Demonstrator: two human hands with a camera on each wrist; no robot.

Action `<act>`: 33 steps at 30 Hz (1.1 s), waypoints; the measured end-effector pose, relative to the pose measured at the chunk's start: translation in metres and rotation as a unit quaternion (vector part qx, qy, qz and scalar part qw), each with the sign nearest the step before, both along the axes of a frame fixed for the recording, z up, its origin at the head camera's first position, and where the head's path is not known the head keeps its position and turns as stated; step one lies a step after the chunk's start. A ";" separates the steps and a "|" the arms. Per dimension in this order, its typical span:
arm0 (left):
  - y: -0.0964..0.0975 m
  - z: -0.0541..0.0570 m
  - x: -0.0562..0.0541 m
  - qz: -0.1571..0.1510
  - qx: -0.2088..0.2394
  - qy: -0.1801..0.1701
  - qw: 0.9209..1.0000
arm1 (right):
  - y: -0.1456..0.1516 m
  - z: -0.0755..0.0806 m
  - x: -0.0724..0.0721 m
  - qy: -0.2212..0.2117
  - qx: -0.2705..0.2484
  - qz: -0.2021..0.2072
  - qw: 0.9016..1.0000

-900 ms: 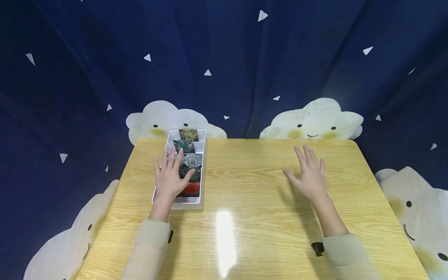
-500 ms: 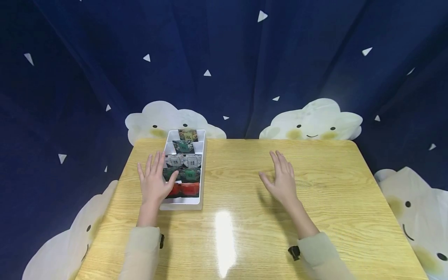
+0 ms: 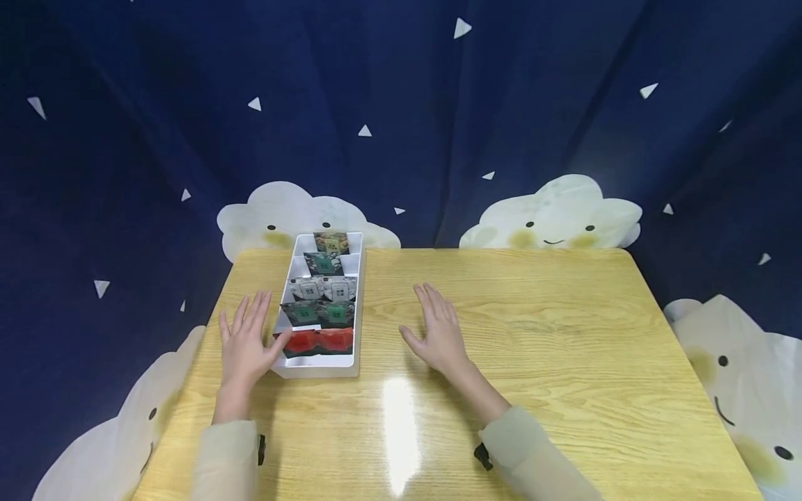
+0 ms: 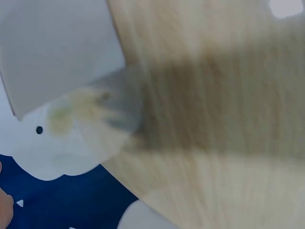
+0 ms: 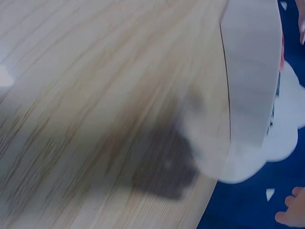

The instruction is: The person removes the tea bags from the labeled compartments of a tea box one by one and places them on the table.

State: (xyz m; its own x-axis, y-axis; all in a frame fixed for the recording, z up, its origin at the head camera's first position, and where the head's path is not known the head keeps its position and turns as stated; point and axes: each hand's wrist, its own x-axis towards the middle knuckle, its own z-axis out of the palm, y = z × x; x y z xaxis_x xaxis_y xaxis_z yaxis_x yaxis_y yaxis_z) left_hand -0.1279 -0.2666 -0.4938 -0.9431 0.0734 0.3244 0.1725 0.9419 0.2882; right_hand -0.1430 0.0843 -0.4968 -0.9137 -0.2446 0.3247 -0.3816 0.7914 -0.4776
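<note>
A long white box with divided rows stands on the left half of the table. Its front row holds two red packets; behind them are dark green packets, grey packets, a single green packet and a yellowish packet at the back. My left hand hovers at the box's left side, fingers spread, thumb overlapping the front left corner in the head view. My right hand is held over the table right of the box, fingers straight, holding nothing. In the right wrist view the box's white side shows close by.
The wooden table extends far to the right of the box, with a bright light reflection near its front middle. A dark blue curtain with white clouds and triangles hangs behind and beside the table.
My left hand has moved left from over the box to its left side, uncovering the packets. My right hand has moved left across the table toward the box.
</note>
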 end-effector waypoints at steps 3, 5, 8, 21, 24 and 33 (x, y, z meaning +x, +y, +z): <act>-0.007 -0.005 0.005 -0.007 0.003 -0.002 1.000 | -0.018 -0.001 0.000 -0.016 0.022 0.016 0.999; -0.011 -0.008 0.008 -0.012 0.002 -0.006 1.000 | -0.029 -0.001 0.000 -0.027 0.038 0.026 0.999; -0.014 -0.013 0.011 -0.019 0.004 -0.018 1.000 | -0.044 -0.002 0.000 -0.040 0.055 0.039 0.997; -0.022 -0.023 0.010 -0.048 0.005 -0.064 0.997 | -0.090 -0.013 0.004 -0.062 0.079 0.062 0.993; -0.023 -0.025 0.008 -0.048 0.002 -0.070 0.996 | -0.099 -0.015 0.004 -0.075 0.092 0.056 0.991; -0.021 -0.025 0.001 -0.044 -0.004 -0.096 0.994 | -0.113 -0.020 0.000 -0.107 0.143 0.026 0.984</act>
